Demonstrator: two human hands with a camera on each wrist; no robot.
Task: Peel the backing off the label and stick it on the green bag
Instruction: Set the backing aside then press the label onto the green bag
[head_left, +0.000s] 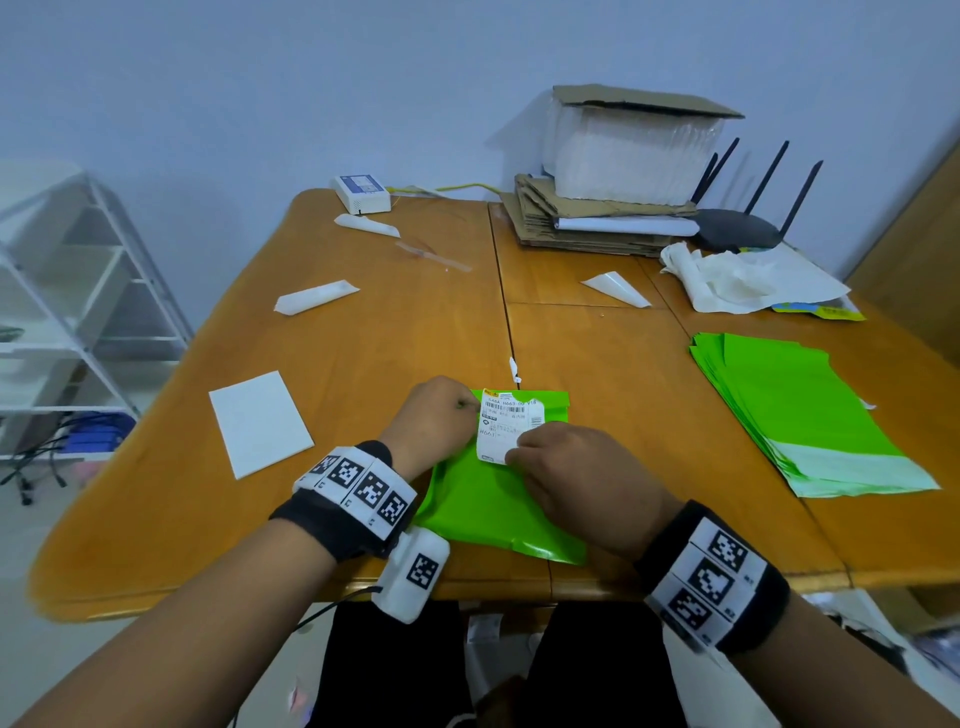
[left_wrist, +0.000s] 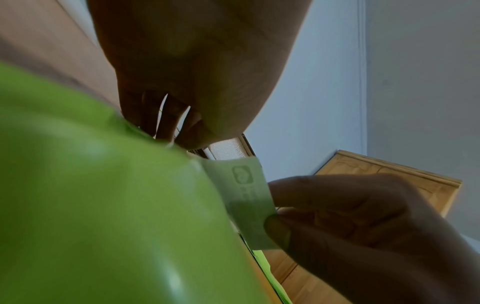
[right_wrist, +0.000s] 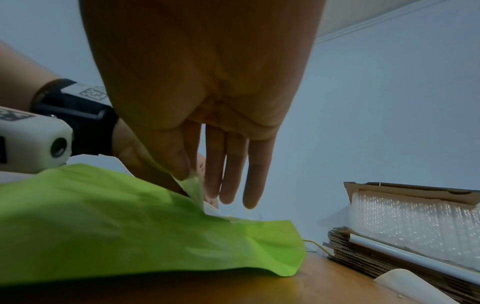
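Wooden table against a pale wall, scattered with white backing strips, a white sheet, cardboard and a stack of green bags at the right. Near the front edge lies one green bag, slightly rumpled. On its upper part sits the white printed label, far end down against the bag, near end lifted. The left hand, fingers curled, presses at the label's upper left edge. The right hand pinches the label's lower right corner between thumb and forefinger, its other fingers straight; the left wrist view shows that corner raised clear of the bag, the underside facing the camera. Whether any backing remains on it cannot be told.

The sticking step appears half done. To do it well, keep the far edge anchored, hold the free end taut and low, then lower it gradually while smoothing from the stuck end toward the wrists, so no air or crease gets trapped. Flattening the bag's wrinkles first would help.
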